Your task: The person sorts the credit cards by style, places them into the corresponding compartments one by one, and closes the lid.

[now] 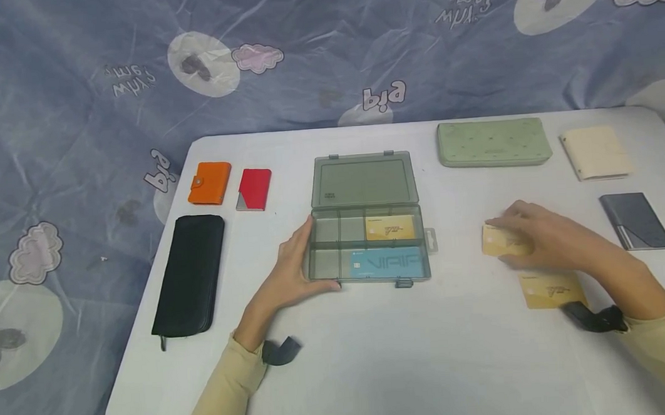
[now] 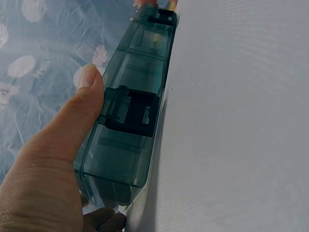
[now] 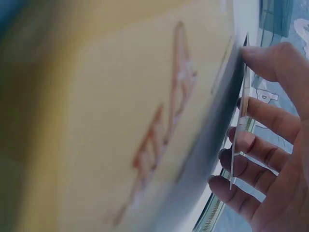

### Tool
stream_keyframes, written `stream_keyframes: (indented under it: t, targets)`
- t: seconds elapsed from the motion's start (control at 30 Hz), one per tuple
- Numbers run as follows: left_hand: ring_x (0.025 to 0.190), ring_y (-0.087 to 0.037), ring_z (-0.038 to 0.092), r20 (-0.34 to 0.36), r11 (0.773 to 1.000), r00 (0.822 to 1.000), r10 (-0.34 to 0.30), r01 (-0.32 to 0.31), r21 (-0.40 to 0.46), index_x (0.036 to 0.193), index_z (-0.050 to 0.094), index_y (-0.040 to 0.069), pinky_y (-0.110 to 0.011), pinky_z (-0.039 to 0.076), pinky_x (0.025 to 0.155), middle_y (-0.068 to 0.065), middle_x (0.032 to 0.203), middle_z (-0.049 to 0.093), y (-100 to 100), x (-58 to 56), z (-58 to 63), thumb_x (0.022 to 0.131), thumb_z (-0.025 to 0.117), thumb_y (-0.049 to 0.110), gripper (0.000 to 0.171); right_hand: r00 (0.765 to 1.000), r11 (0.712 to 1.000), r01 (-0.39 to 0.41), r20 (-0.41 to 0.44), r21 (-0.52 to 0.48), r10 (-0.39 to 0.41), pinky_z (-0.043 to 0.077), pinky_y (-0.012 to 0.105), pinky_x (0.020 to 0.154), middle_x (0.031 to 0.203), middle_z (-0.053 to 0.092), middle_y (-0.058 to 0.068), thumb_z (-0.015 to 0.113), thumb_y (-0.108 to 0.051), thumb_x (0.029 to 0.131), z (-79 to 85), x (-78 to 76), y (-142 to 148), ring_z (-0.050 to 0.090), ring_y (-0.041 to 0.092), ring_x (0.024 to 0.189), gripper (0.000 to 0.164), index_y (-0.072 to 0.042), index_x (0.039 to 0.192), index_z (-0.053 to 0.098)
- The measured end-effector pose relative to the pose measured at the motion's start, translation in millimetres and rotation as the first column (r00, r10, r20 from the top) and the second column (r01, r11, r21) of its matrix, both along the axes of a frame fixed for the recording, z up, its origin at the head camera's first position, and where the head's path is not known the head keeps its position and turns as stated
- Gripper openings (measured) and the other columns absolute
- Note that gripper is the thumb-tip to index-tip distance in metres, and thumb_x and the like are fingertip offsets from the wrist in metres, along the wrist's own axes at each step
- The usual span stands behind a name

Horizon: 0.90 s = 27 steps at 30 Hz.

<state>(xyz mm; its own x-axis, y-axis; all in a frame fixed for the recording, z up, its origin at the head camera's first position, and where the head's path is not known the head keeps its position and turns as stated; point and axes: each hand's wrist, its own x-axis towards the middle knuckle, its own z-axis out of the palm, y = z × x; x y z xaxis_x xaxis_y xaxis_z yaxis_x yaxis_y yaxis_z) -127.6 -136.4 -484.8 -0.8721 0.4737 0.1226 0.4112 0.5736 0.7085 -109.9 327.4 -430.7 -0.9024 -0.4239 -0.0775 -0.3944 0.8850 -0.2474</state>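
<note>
An open clear grey compartment box (image 1: 317, 243) stands mid-table with its lid laid back. It holds a gold card (image 1: 390, 227) and a blue card (image 1: 386, 264). My left hand (image 1: 293, 269) grips the box's front left corner, and its thumb (image 2: 72, 125) lies along the front wall (image 2: 125, 159) by a latch (image 2: 133, 112). To the right of the box, my right hand (image 1: 543, 234) pinches a second gold card (image 1: 497, 243) just above the table. In the right wrist view that card shows edge-on (image 3: 240, 121) between thumb and fingers (image 3: 256, 145). A third gold card (image 1: 548, 291) lies flat beside my right wrist, blurred and close (image 3: 120, 121).
On the left lie an orange wallet (image 1: 209, 183), a red card holder (image 1: 254, 189) and a long black pouch (image 1: 192, 274). At the back right are a green wallet (image 1: 493, 142) and a cream wallet (image 1: 596, 152), with a grey card case (image 1: 636, 221) at the right. Blue patterned cloth surrounds the white table (image 1: 430, 353).
</note>
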Motion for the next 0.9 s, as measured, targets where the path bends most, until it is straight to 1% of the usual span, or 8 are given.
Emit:
stream_keyframes:
  t: [0.13, 0.27, 0.37, 0.47, 0.57, 0.73, 0.8, 0.9]
  targets:
    - [0.138, -0.015, 0.020, 0.006, 1.000, 1.000, 0.009, -0.009, -0.011, 0.151, 0.003, 0.019, -0.049, 0.020, 0.106, 0.000, 0.155, 0.015, -1.2, -0.7, 1.2, 0.061, 0.077, 0.059, 0.123, 0.998, 0.999, -0.050, -0.049, 0.005, 0.050, 0.044, 0.036, 0.071, 0.106, 0.056, 0.002, 0.083, -0.026, 0.063, 1.5, 1.7, 1.3, 0.050, 0.015, 0.087, 0.068, -0.010, 0.124, 0.059]
    - [0.137, -0.015, 0.022, 0.014, 1.000, 1.000, 0.017, -0.017, -0.009, 0.151, 0.003, 0.020, -0.049, 0.022, 0.105, 0.000, 0.155, 0.016, -2.8, -0.4, 0.4, 0.061, 0.077, 0.059, 0.123, 0.986, 0.997, -0.080, -0.145, 0.005, 0.079, 0.042, 0.031, 0.065, 0.098, 0.058, -0.001, 0.082, -0.024, 0.062, 5.2, 0.8, -0.3, 0.047, 0.010, 0.079, 0.067, -0.006, 0.122, 0.059]
    - [0.136, -0.015, 0.023, 0.018, 1.000, 1.000, 0.019, -0.019, -0.007, 0.151, 0.004, 0.020, -0.049, 0.022, 0.105, 0.000, 0.155, 0.016, -3.9, 0.3, -0.8, 0.061, 0.077, 0.060, 0.122, 0.976, 0.994, -0.091, -0.202, -0.058, 0.078, 0.040, 0.026, 0.064, 0.099, 0.056, -0.006, 0.083, -0.023, 0.061, 12.9, -2.7, -10.0, 0.045, 0.006, 0.076, 0.067, -0.007, 0.122, 0.060]
    - [0.137, -0.015, 0.022, 0.035, 1.000, 0.999, 0.028, -0.027, -0.008, 0.151, 0.004, 0.021, -0.050, 0.022, 0.105, 0.001, 0.155, 0.016, -3.9, 1.4, -1.0, 0.061, 0.076, 0.061, 0.122, 0.966, 0.981, -0.134, -0.240, -0.141, 0.097, 0.037, 0.020, 0.066, 0.101, 0.054, -0.009, 0.084, -0.020, 0.061, 24.3, -10.2, -31.1, 0.044, 0.002, 0.076, 0.068, -0.010, 0.124, 0.060]
    - [0.137, -0.015, 0.021, 0.053, 0.999, 0.998, 0.035, -0.035, -0.011, 0.151, 0.003, 0.023, -0.051, 0.023, 0.105, 0.003, 0.155, 0.016, -3.3, 2.3, -1.0, 0.061, 0.076, 0.061, 0.122, 0.961, 0.969, -0.180, -0.240, -0.170, 0.137, 0.037, 0.019, 0.065, 0.101, 0.053, -0.011, 0.082, -0.021, 0.063, 33.6, -21.8, -59.5, 0.043, 0.002, 0.075, 0.065, -0.012, 0.124, 0.060]
    - [0.136, -0.015, 0.021, 0.053, 1.000, 0.998, 0.029, -0.029, -0.012, 0.151, 0.003, 0.025, -0.051, 0.024, 0.104, 0.004, 0.155, 0.015, -0.7, 1.6, -1.1, 0.060, 0.075, 0.063, 0.122, 0.963, 0.957, -0.227, -0.189, -0.182, 0.193, 0.040, 0.027, 0.066, 0.098, 0.055, -0.010, 0.078, -0.031, 0.068, 42.7, -42.0, -109.3, 0.045, 0.006, 0.076, 0.059, -0.014, 0.122, 0.061]
    - [0.136, -0.014, 0.021, 0.045, 1.000, 0.999, 0.025, -0.024, -0.012, 0.151, 0.002, 0.025, -0.051, 0.024, 0.104, 0.004, 0.155, 0.016, 0.6, 0.7, -0.7, 0.060, 0.074, 0.065, 0.122, 0.958, 0.950, -0.255, -0.180, -0.179, 0.223, 0.040, 0.028, 0.069, 0.098, 0.055, -0.009, 0.077, -0.034, 0.070, 44.5, -48.7, -126.6, 0.045, 0.008, 0.079, 0.057, -0.014, 0.121, 0.061]
    - [0.136, -0.013, 0.021, 0.044, 1.000, 0.999, 0.023, -0.022, -0.012, 0.151, 0.002, 0.025, -0.050, 0.025, 0.104, 0.005, 0.155, 0.015, -0.4, 0.4, -1.2, 0.060, 0.073, 0.066, 0.123, 0.947, 0.940, -0.301, -0.166, -0.161, 0.275, 0.039, 0.029, 0.072, 0.098, 0.056, -0.007, 0.074, -0.036, 0.071, 41.1, -57.9, -149.1, 0.046, 0.010, 0.081, 0.056, -0.012, 0.120, 0.061]
